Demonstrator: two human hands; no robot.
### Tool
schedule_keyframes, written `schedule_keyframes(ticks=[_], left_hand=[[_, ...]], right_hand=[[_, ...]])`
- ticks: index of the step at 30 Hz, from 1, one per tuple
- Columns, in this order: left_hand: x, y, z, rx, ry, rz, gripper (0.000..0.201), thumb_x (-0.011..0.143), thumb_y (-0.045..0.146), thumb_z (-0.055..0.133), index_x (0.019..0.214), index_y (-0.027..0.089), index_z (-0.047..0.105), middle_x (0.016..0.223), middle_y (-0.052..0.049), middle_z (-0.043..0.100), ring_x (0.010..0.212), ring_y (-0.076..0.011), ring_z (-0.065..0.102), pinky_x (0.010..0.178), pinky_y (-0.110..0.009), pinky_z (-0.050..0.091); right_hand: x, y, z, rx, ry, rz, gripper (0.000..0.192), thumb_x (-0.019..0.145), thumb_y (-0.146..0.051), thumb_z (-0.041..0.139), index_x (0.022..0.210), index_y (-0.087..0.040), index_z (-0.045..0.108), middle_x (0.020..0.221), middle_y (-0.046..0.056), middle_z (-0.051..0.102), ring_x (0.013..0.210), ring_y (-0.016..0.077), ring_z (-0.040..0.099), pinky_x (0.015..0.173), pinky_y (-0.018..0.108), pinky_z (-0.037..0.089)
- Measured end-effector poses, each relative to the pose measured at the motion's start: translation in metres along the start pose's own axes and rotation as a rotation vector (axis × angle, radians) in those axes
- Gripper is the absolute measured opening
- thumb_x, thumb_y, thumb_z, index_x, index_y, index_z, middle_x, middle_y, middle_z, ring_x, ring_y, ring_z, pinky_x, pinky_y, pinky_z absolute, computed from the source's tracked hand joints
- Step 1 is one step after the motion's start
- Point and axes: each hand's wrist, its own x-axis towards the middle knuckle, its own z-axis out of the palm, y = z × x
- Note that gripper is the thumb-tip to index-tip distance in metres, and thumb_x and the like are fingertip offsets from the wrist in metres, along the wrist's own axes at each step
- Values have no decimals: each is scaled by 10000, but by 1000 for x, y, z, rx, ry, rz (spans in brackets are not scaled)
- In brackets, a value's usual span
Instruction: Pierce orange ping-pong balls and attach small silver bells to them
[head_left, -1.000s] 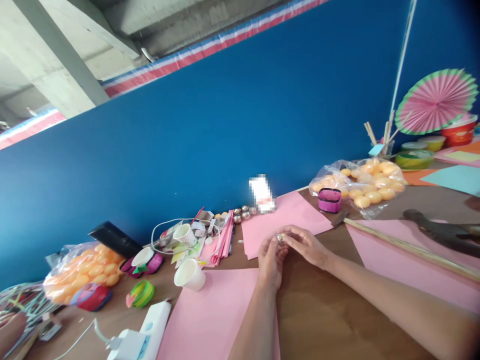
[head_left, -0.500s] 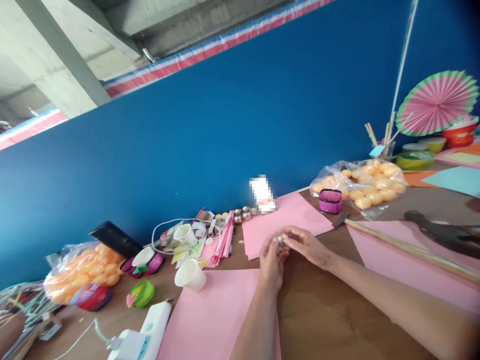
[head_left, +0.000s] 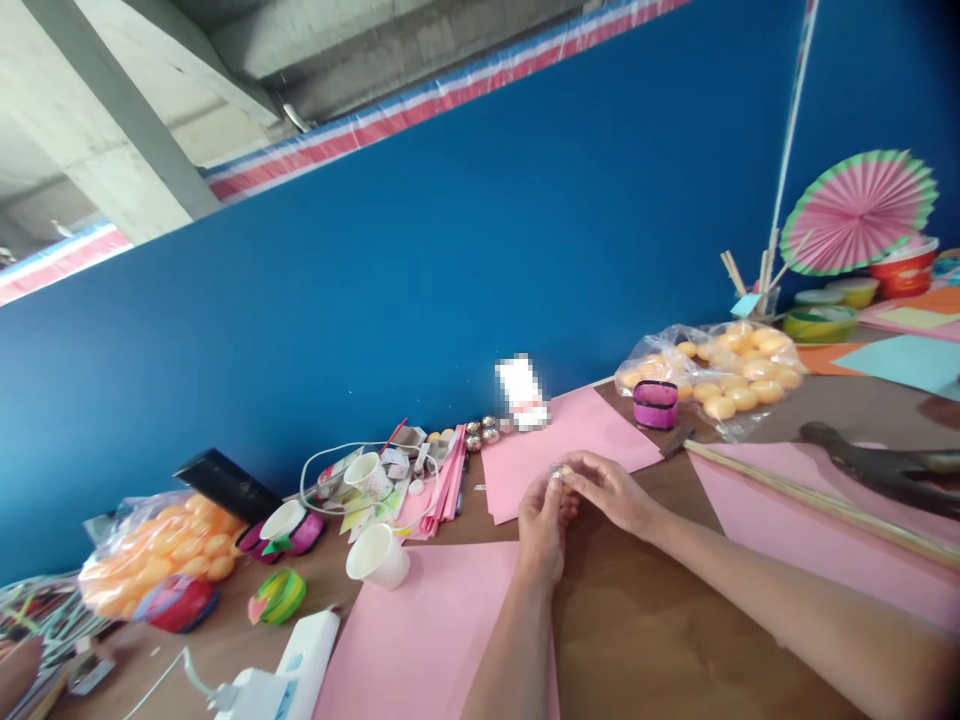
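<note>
Above the brown table, my left hand [head_left: 541, 525] and my right hand [head_left: 613, 492] meet at the fingertips. Between them is a small shiny silver ball [head_left: 558, 473], mostly covered by the fingers. Both hands are closed on it, the thumb and fingers of each pinching near its top. Behind the hands lies a pink paper sheet [head_left: 574, 432]. Similar silver balls [head_left: 489, 436] sit in a cluster at the foot of the blue wall. Another pink sheet [head_left: 427, 630] lies to the left of my left forearm.
A white paper cup [head_left: 379, 557] and a power strip [head_left: 309, 645] are on the left. Bags of orange balls [head_left: 169, 540] lie at both sides. A purple ring-shaped container [head_left: 655, 405], bundled sticks [head_left: 810, 497] and a dark-handled tool [head_left: 862, 460] are on the right.
The camera view shifts slightly, so things appear a little to the left. Both hands stay together around the silver ball, with only slight finger movement.
</note>
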Motion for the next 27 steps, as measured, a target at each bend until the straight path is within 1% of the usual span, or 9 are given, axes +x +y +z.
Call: schedule_keyframes(ticks=[2,5,9,13,18,21,23,25,27], left_hand=[[0,0,0,-4,2,-8,348,668,355,631,956,160,620,762,-32,613,597,-68,507,578,-198,384],[-1,1,1,5,-4,-10,330,671,364,625,926,155,627,765,-34,613,605,-72,512,583,-198,388],[-2,1,1,18,-30,20,298,698,361,599,909,152,627,754,-30,607,629,-81,520,603,-205,395],[-1,0,1,-13,-64,35,265,721,326,583,921,158,622,789,-33,611,681,-89,536,633,-209,401],[-1,0,0,-14,-22,27,251,710,322,596,901,161,623,784,-26,614,666,-85,541,632,-208,409],[0,-2,-3,-29,-32,32,224,727,302,584,886,149,619,769,-23,603,674,-80,542,641,-201,417],[2,-4,-5,-53,-17,12,232,735,302,577,911,155,608,756,-19,601,660,-74,548,633,-196,425],[4,-6,-7,-95,34,-10,254,731,310,582,948,178,592,807,-22,611,678,-81,568,636,-202,440],[7,-8,-9,-153,84,-29,265,719,314,596,954,193,585,878,-29,618,745,-108,594,674,-227,460]], right_hand=[[-1,-1,1,-46,25,-30,301,815,-374,466,1049,-195,528,982,55,617,916,185,575,807,333,483],[-4,-2,3,-198,71,-102,286,835,-354,433,1061,-221,547,1053,55,600,980,196,547,861,355,452],[-7,-5,3,-373,88,-189,268,853,-314,409,1068,-244,553,1045,42,607,993,193,537,881,359,431],[-8,-5,1,-429,71,-204,271,865,-293,387,1084,-245,539,1050,43,607,991,185,540,874,352,435],[-10,-5,3,-442,78,-212,309,867,-279,383,1151,-257,503,1097,34,595,1011,179,541,888,339,432],[-10,-7,3,-473,26,-243,307,872,-265,367,1141,-269,515,1108,21,593,1023,174,537,901,325,419],[-8,-6,-1,-517,18,-224,336,875,-260,354,1192,-271,463,1106,17,595,997,165,552,862,306,438],[-4,-3,-11,-594,95,-175,347,877,-251,336,1209,-254,437,1048,24,619,927,159,581,795,290,460],[2,3,-25,-716,219,-133,309,869,-226,338,1129,-224,504,989,37,635,882,162,586,765,286,453]])
